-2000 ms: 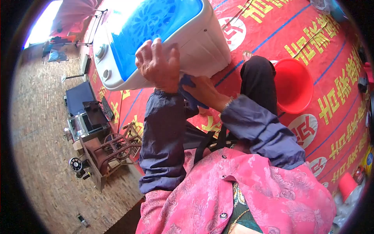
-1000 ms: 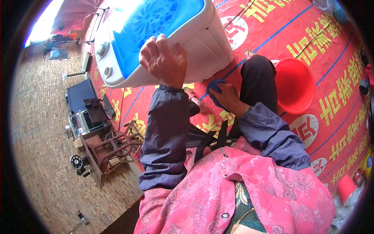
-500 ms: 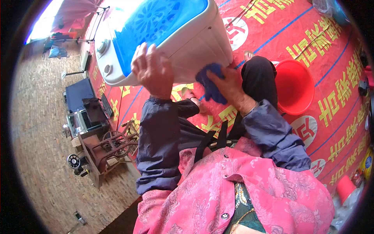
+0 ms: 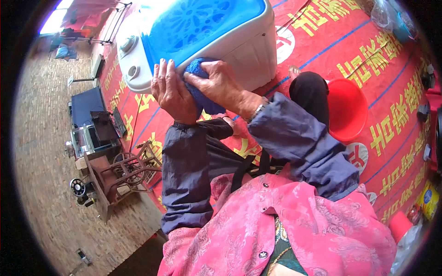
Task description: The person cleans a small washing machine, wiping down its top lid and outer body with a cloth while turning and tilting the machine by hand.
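A white tub-like appliance (image 4: 244,55) with a blue translucent lid (image 4: 198,23) and two round knobs stands in front of me, tilted in view. My left hand (image 4: 172,92) rests against its near edge, fingers extended and holding nothing. Right beside it, my right hand (image 4: 221,87) grips a blue cloth (image 4: 198,69) between thumb and fingers. The cloth's top touches the appliance's side just below the lid, and its lower part hangs down next to my left hand.
A red bucket (image 4: 347,110) stands right of my knee on a red sheet (image 4: 322,60) with yellow characters. At left are an old treadle sewing machine frame (image 4: 124,172), a dark-topped table (image 4: 87,106) and brick paving (image 4: 46,138).
My right hand has moved left and up with the blue cloth, from below the appliance to its side, close to my left hand. The left hand is slightly lower.
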`<state>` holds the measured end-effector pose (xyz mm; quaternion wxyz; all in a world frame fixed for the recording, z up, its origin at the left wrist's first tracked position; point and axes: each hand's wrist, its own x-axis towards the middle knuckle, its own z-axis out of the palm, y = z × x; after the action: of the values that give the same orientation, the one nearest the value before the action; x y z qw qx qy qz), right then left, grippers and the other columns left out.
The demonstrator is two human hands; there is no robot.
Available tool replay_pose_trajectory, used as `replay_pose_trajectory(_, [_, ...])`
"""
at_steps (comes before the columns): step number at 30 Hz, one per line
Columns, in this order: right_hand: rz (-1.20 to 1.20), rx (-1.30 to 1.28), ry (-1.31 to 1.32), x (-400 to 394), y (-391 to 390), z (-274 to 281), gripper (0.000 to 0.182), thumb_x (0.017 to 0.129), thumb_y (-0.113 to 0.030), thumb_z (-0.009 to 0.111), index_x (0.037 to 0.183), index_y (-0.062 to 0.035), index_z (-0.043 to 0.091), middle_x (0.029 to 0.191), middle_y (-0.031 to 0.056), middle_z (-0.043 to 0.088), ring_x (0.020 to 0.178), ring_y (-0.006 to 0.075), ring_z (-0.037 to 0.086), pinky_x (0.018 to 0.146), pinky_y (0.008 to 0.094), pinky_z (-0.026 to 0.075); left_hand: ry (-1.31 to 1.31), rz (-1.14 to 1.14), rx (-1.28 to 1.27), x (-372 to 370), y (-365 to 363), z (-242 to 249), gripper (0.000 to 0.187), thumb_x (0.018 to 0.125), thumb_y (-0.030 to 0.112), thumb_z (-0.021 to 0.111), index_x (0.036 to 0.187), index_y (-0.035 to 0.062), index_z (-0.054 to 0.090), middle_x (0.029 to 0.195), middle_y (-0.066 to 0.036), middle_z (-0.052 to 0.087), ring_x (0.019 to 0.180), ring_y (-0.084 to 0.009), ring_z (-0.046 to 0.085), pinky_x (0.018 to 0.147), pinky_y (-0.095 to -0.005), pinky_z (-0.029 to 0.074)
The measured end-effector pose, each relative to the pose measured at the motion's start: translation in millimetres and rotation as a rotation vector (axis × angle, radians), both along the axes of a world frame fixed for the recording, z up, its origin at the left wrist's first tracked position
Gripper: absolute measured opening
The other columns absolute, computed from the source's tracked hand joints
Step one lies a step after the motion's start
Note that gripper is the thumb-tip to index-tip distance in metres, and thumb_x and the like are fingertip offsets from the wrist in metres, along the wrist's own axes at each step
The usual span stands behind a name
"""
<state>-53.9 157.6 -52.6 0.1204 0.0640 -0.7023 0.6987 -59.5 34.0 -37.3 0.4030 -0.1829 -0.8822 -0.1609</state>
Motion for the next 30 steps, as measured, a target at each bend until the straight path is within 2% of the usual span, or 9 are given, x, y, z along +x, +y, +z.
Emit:
replay_pose_trajectory(3, [0.038,-0.161,-0.083,1,22,-3,0.033,0.081,-0.031,0.069,0.080,0.0022,0.066,0.066,0.0192,0.063,0.062,0.0152,0.061,0.060,0.0374,0.049,-0.032,-0.016,0.025,3,-5,1,0.028,0.090,0.009,0.051,0.114,0.0037,0.063,0.123,-0.017,0.059,0.123,-0.0337,0.050,0.106,-0.0448,0.031])
replay_pose_trajectory(5, [-0.042,-0.165,-0.035,-2,53,5,0.027,0.085,-0.026,0.067,0.081,0.0009,0.068,0.066,0.0083,0.066,0.063,0.0105,0.059,0.058,0.0331,0.048,-0.041,-0.021,0.059,3,-2,-1,0.029,0.089,0.008,0.051,0.115,0.0053,0.063,0.125,-0.016,0.058,0.124,-0.0324,0.049,0.107,-0.0444,0.030])
replay_pose_trajectory(11, [-0.235,-0.187,-0.032,-17,103,16,0.026,0.085,-0.024,0.068,0.081,0.0008,0.068,0.068,0.0057,0.067,0.063,0.0098,0.060,0.061,0.0300,0.049,0.008,-0.002,0.011,4,-1,-1,0.026,0.090,0.007,0.052,0.113,0.0048,0.064,0.123,-0.016,0.060,0.121,-0.0313,0.052,0.104,-0.0411,0.034])
replay_pose_trajectory(15, [-0.205,0.025,0.132,-10,68,18,0.032,0.087,-0.028,0.066,0.081,0.0031,0.066,0.066,0.0108,0.066,0.061,0.0135,0.060,0.061,0.0346,0.048,0.022,-0.065,0.060,5,-7,0,0.025,0.087,0.008,0.055,0.110,0.0054,0.064,0.120,-0.016,0.060,0.120,-0.0323,0.052,0.102,-0.0419,0.036])
replay_pose_trajectory(18, [-0.181,0.067,0.037,-9,61,19,0.030,0.086,-0.026,0.067,0.080,0.0031,0.066,0.068,0.0100,0.067,0.062,0.0109,0.059,0.060,0.0335,0.048,0.072,-0.095,0.078,31,-2,-6,0.028,0.078,0.006,0.063,0.105,0.0010,0.062,0.114,-0.018,0.060,0.109,-0.0357,0.055,0.095,-0.0429,0.041])
replay_pose_trajectory(22, [-0.103,-0.007,0.026,-8,58,19,0.027,0.084,-0.024,0.069,0.078,0.0019,0.067,0.066,0.0061,0.067,0.063,0.0069,0.057,0.058,0.0304,0.047,-0.125,-0.030,0.102,83,-17,-47,0.027,0.076,0.003,0.064,0.102,-0.0001,0.062,0.106,-0.020,0.061,0.100,-0.0365,0.058,0.087,-0.0436,0.045])
replay_pose_trajectory(26, [-0.076,0.098,0.035,-15,46,30,0.029,0.083,-0.027,0.070,0.078,0.0010,0.067,0.064,0.0082,0.066,0.060,0.0083,0.057,0.057,0.0327,0.047,-0.308,0.055,0.247,112,-42,-84,0.020,0.077,0.003,0.063,0.097,-0.0008,0.062,0.100,-0.018,0.061,0.094,-0.0356,0.059,0.082,-0.0418,0.047])
replay_pose_trajectory(27, [-0.094,0.200,0.074,-15,37,36,0.031,0.084,-0.029,0.067,0.075,0.0006,0.066,0.065,0.0148,0.065,0.058,0.0177,0.061,0.058,0.0360,0.047,-0.316,0.075,0.275,114,-46,-87,0.019,0.078,0.003,0.062,0.097,-0.0007,0.062,0.099,-0.018,0.061,0.092,-0.0354,0.059,0.081,-0.0413,0.047])
replay_pose_trajectory(30, [-0.052,0.398,0.097,-12,4,43,0.035,0.084,-0.032,0.064,0.072,0.0003,0.064,0.070,0.0212,0.063,0.062,0.0318,0.064,0.061,0.0395,0.048,-0.326,0.123,0.354,113,-54,-89,0.017,0.079,0.003,0.062,0.096,-0.0002,0.061,0.094,-0.017,0.062,0.089,-0.0346,0.060,0.078,-0.0401,0.048])
